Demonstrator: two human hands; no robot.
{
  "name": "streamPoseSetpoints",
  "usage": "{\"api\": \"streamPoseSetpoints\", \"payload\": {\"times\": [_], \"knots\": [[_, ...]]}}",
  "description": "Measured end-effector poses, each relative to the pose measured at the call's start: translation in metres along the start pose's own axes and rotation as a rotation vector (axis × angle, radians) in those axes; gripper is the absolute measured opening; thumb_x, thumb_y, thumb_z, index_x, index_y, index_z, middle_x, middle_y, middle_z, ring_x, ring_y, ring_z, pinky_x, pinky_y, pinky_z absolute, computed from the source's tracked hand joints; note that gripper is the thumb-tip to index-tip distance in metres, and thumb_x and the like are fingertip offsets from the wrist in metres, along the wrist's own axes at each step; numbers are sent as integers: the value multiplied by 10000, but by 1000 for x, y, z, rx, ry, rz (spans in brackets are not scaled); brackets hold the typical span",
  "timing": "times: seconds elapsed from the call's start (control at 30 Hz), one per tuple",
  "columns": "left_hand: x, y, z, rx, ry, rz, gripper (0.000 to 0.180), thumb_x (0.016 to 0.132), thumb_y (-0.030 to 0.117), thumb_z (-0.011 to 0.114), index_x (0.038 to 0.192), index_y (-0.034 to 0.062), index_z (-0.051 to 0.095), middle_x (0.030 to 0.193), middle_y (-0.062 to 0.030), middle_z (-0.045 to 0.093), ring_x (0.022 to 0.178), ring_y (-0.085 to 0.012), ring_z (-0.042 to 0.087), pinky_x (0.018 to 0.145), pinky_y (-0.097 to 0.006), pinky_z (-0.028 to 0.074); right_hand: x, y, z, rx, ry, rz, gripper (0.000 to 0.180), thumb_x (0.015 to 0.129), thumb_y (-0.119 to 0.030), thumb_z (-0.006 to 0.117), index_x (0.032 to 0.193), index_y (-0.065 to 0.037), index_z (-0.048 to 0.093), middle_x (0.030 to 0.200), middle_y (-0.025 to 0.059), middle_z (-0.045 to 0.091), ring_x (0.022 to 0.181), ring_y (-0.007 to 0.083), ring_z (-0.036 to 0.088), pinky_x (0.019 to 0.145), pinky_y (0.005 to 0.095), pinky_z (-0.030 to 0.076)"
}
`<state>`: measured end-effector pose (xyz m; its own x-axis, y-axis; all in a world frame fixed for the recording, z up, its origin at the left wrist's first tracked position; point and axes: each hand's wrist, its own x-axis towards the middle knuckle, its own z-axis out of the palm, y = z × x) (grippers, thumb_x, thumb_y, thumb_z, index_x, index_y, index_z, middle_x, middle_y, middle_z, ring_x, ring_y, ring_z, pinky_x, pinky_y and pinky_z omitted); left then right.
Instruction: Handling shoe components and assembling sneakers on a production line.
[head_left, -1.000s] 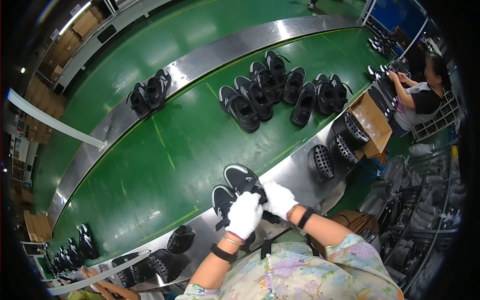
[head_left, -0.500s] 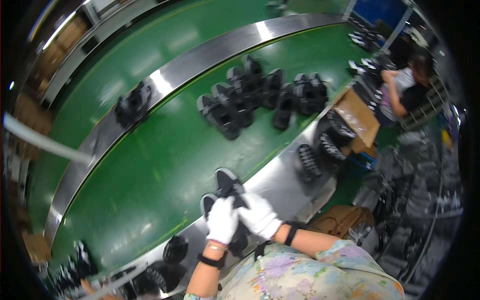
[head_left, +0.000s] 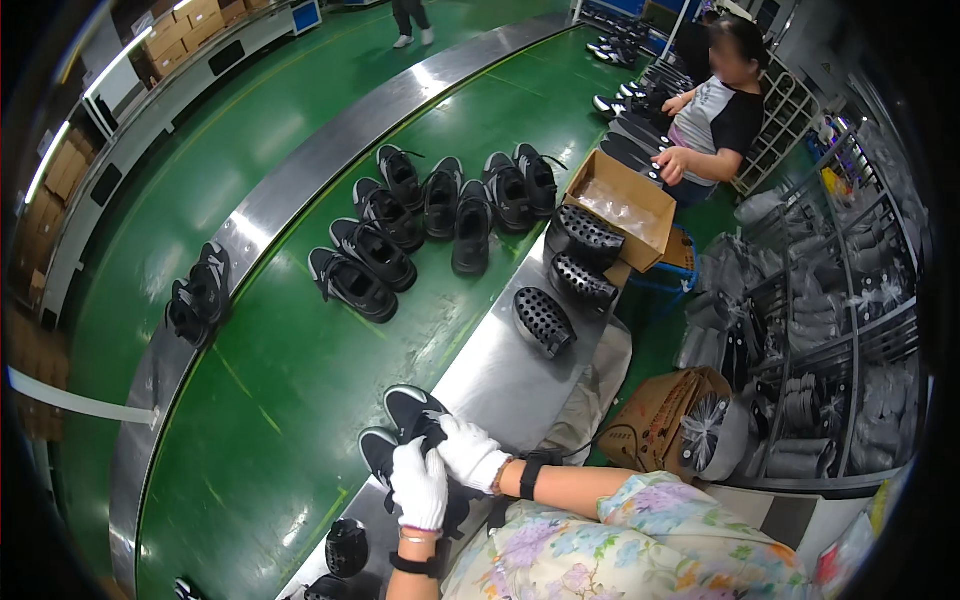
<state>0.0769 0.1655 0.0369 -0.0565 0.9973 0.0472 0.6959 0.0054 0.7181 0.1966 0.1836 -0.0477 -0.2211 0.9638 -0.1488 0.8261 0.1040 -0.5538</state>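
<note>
Lower centre: my gloved left hand (head_left: 420, 487) and right hand (head_left: 470, 452) clamp on a black shoe pair (head_left: 405, 430) at the green conveyor's (head_left: 300, 400) edge | finished pairs (head_left: 440, 215) ride upper centre, soles (head_left: 545, 320) wait.

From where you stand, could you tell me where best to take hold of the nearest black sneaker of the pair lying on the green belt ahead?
Probably at the open collar of the black sneaker, coming from above: it stands upright on its sole, apart from its neighbour, with the opening facing up.
</note>
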Motion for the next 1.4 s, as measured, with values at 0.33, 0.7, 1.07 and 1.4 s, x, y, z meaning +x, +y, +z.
{"api": "streamPoseSetpoints", "payload": {"times": [0.33,0.7,1.07,1.4], "knots": [[-41,-11,22,-75,-214,-549,870,822,222,660,1527,-48,227,1176,-320,635,1072,-390,652,928,-406,502,-7,-33,-64,21,-143,-44,285,850,-273,641,966,-16,681,1217,247,509,1048,395,591,882,485,521],[-47,-5,20,-19,-147,-520,710,825,98,546,1471,-85,316,1079,-330,647,956,-434,660,855,-457,515,-68,-3,-187,268,134,-206,317,865,-177,643,1166,-78,651,948,150,617,869,314,653,796,399,544],[-74,-23,45,55,-31,-331,799,841,248,717,1470,-67,338,1334,-308,533,1105,-415,617,961,-461,490,-18,90,-128,-83,-45,190,435,929,-113,433,1361,-61,450,1183,224,535,898,413,649,805,502,536],[-52,40,26,439,36,-92,644,746,218,834,1263,-36,547,1317,-296,491,1225,-474,468,1048,-510,396,-17,218,-317,-423,445,-109,195,814,-153,637,1002,-119,682,1061,146,613,915,320,609,730,420,535]]}}
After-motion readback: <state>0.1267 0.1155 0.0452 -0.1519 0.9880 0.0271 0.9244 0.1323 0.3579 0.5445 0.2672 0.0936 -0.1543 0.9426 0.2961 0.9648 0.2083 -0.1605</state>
